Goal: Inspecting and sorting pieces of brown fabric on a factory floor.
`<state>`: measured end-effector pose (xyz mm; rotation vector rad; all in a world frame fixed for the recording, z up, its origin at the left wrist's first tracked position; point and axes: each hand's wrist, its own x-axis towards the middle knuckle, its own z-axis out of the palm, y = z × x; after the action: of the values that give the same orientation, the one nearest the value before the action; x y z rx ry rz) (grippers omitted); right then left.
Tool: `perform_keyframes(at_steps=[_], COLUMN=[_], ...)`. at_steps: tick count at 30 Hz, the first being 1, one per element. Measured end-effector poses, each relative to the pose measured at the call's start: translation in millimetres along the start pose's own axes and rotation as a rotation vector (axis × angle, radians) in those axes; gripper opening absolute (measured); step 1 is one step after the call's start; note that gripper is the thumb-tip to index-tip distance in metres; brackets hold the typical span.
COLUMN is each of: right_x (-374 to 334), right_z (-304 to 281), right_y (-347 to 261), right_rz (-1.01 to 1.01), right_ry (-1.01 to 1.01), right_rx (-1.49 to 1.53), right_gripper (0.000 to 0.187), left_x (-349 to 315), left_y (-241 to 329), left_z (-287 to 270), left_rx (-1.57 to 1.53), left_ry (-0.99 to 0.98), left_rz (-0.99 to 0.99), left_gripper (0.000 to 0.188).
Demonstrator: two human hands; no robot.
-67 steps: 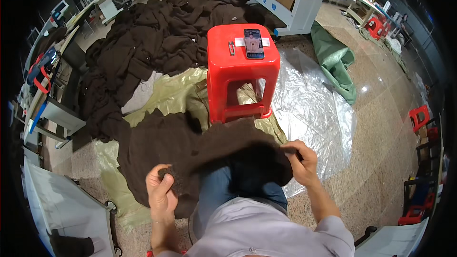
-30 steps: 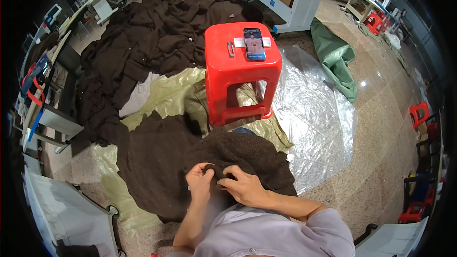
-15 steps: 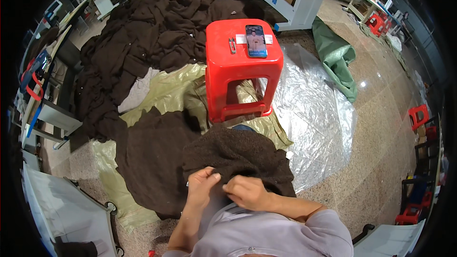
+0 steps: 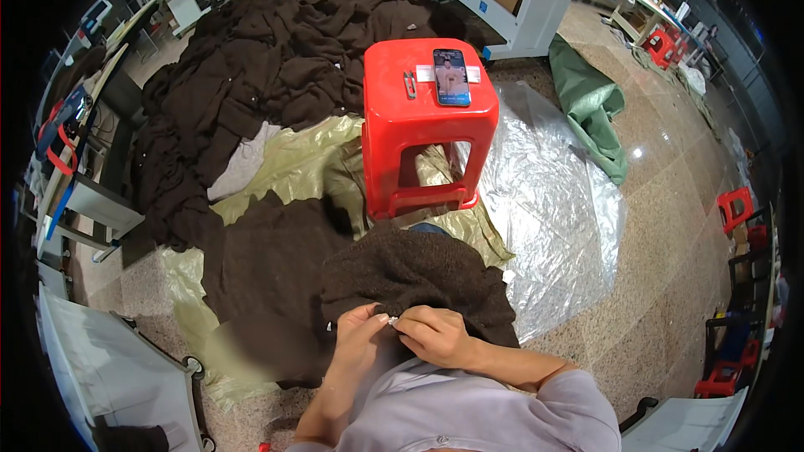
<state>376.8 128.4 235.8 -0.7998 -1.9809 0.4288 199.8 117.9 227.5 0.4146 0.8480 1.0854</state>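
Note:
Dark brown fuzzy fabric [image 4: 419, 268] lies bunched over my lap. At its near edge my left hand [image 4: 356, 341] is closed, thumb and forefinger pinching the cloth. Close against it, my right hand [image 4: 435, 336] is closed too, its fingertips on a small white piece [image 4: 393, 321] between the two hands. Whether that piece is a tag or something else is too small to tell. A red plastic stool [image 4: 431, 121] stands just beyond the fabric, bearing a phone [image 4: 452, 77] with a lit screen and small thread snips [image 4: 409, 84].
A large heap of brown fabric [image 4: 276, 50] spreads at the far left over yellowish sheeting [image 4: 301, 146]. Clear plastic sheeting [image 4: 553, 218] and a green tarp [image 4: 590, 105] lie to the right. A grey wheeled cart [image 4: 126, 377] is at near left, a white-and-blue table [image 4: 502, 12] at the back.
My two hands have come together at the fabric's edge, and a small white piece now shows between their fingertips. The stool and the things on it look the same.

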Motion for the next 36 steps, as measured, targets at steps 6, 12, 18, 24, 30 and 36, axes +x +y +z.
perform_keyframes(at_steps=[6, 12, 18, 24, 30, 36], right_x=[7, 8, 38, 36, 14, 10], right_z=[3, 2, -25, -23, 2, 15], right_y=[3, -2, 16, 28, 10, 11], right_rz=[-0.043, 0.225, 0.668, 0.446, 0.416, 0.411], right_ry=[0.035, -0.095, -0.506, -0.661, -0.235, 0.022], right_rx=[-0.104, 0.049, 0.470, 0.321, 0.189, 0.097], right_gripper=[0.022, 0.020, 0.018, 0.018, 0.014, 0.010], left_x=[-2, 4, 5, 8, 6, 9], left_y=[-3, -12, -20, -15, -29, -35], left_z=[1, -18, -24, -19, -8, 1], left_rx=[-0.110, 0.179, 0.258, 0.352, 0.358, 0.641], left_ry=[0.021, -0.048, -0.051, -0.078, 0.080, 0.136], left_rz=[0.020, 0.233, 0.250, 0.294, 0.415, 0.584], left_gripper=[0.014, 0.014, 0.013, 0.013, 0.011, 0.023])
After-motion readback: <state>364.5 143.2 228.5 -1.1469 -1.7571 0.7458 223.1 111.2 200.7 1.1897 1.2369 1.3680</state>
